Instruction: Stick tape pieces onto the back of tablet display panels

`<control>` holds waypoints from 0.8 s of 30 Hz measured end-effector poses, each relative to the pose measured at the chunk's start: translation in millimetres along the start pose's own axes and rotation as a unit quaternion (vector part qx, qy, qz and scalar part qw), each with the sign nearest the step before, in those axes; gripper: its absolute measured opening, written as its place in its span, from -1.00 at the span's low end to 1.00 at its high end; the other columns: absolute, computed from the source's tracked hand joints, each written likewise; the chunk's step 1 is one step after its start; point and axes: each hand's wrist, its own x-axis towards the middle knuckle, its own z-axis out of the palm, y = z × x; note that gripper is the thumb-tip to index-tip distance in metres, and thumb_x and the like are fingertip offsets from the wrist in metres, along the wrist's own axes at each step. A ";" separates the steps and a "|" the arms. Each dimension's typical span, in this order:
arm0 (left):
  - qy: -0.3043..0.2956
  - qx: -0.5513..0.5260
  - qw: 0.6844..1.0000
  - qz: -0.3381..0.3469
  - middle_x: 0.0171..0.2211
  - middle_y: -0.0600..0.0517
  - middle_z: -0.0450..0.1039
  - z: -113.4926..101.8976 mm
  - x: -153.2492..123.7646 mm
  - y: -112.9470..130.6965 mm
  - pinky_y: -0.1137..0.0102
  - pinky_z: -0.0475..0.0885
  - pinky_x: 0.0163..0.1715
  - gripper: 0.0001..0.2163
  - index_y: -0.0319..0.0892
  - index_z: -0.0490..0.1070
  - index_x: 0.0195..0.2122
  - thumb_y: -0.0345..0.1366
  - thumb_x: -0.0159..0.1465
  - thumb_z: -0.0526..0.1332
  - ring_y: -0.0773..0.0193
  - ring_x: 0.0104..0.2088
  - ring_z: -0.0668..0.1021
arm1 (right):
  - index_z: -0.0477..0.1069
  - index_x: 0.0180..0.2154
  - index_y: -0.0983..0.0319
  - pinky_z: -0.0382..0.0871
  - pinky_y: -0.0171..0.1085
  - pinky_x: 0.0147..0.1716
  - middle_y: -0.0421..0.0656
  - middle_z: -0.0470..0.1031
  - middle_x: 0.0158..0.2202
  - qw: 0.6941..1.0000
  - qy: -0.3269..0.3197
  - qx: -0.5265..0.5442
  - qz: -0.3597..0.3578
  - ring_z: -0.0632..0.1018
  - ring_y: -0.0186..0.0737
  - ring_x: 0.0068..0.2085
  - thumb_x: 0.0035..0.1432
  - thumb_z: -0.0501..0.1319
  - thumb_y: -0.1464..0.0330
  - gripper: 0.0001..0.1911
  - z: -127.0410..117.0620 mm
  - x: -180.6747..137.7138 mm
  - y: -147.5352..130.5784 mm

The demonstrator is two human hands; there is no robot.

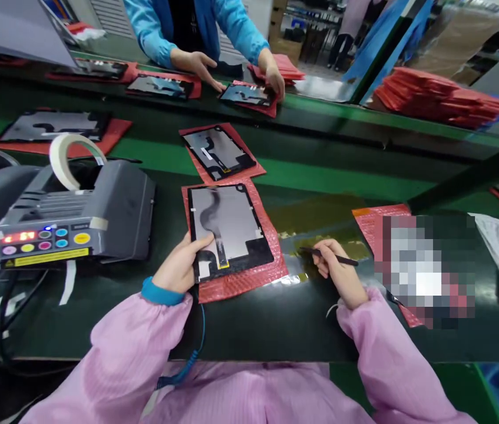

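Note:
My left hand [181,262] grips the lower left edge of a tablet screen panel [238,221], thumb on its grey back near a dark flex cable [221,247]. Under the panel lies a red bubble-wrap bag [249,287]. In my right hand [334,268] is a pair of dark tweezers [346,259], held like a pen. Their tip points left, over a sheet of amber transparent film [297,244] on the bench; whether it touches the film I cannot tell. Just behind, a second panel [218,150] rests on another red bag.
A grey tape dispenser [76,212] with a tape roll [63,162] stands at left. At right, a red bag [366,227] lies under a blurred-out area. Across the bench, a co-worker's hands [198,65] are at another panel [247,93]. Red bags [439,97] are piled at back right.

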 end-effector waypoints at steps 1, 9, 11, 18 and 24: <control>0.002 0.002 1.000 -0.008 -0.22 -0.03 0.66 -3.2 0.7 -2.2 0.26 0.71 -0.33 -0.53 -0.16 0.44 0.03 -0.55 0.08 0.34 0.07 -0.26 0.73 | 0.37 -0.31 0.14 0.15 -0.40 -0.70 -0.30 0.42 -0.52 1.000 0.001 -0.001 0.002 0.24 -0.44 -0.64 0.18 0.34 -0.09 -0.55 -1.0 0.4 0.6; -0.031 0.118 0.983 0.136 0.19 -0.13 0.52 -40.5 9.9 -28.2 0.17 0.61 0.11 -0.33 -0.12 0.26 0.28 -0.40 0.13 0.41 -0.02 0.19 0.59 | 0.31 -0.37 0.15 0.18 -0.41 -0.67 -0.30 0.48 -0.57 0.997 0.021 -0.080 -0.009 0.35 -0.43 -0.64 0.20 0.38 0.01 -0.58 -6.5 -5.3 0.7; -0.045 0.190 0.956 0.218 0.39 -0.22 0.28 -52.3 10.1 -42.8 0.06 0.46 0.27 -0.21 -0.05 -0.03 0.46 -0.29 0.28 0.35 -0.03 0.35 0.43 | 0.29 -0.38 0.15 0.20 -0.41 -0.65 -0.30 0.49 -0.57 0.994 0.034 -0.103 -0.016 0.38 -0.41 -0.64 0.24 0.36 0.03 -0.60 -7.4 -8.7 2.1; -0.083 0.550 0.719 0.417 0.57 -0.20 -0.23 -71.3 -17.2 -67.9 -0.27 -0.05 0.43 -0.17 0.12 -0.37 0.54 -0.24 0.45 0.21 -0.20 0.54 -0.12 | 0.29 -0.36 0.15 0.25 -0.41 -0.65 -0.30 0.51 -0.56 0.991 0.004 -0.132 -0.001 0.40 -0.42 -0.64 0.28 0.35 0.09 -0.64 -13.5 -12.6 0.8; -0.117 0.624 0.653 0.413 0.54 -0.27 -0.11 -73.7 -17.3 -70.9 -0.25 0.20 0.37 -0.28 0.07 -0.26 0.53 -0.19 0.49 0.16 -0.25 0.47 0.20 | 0.24 -0.40 0.15 0.17 -0.44 -0.73 -0.27 0.55 -0.54 0.996 0.006 -0.087 0.008 0.40 -0.42 -0.68 0.22 0.39 0.05 -0.56 -7.9 -7.2 -6.3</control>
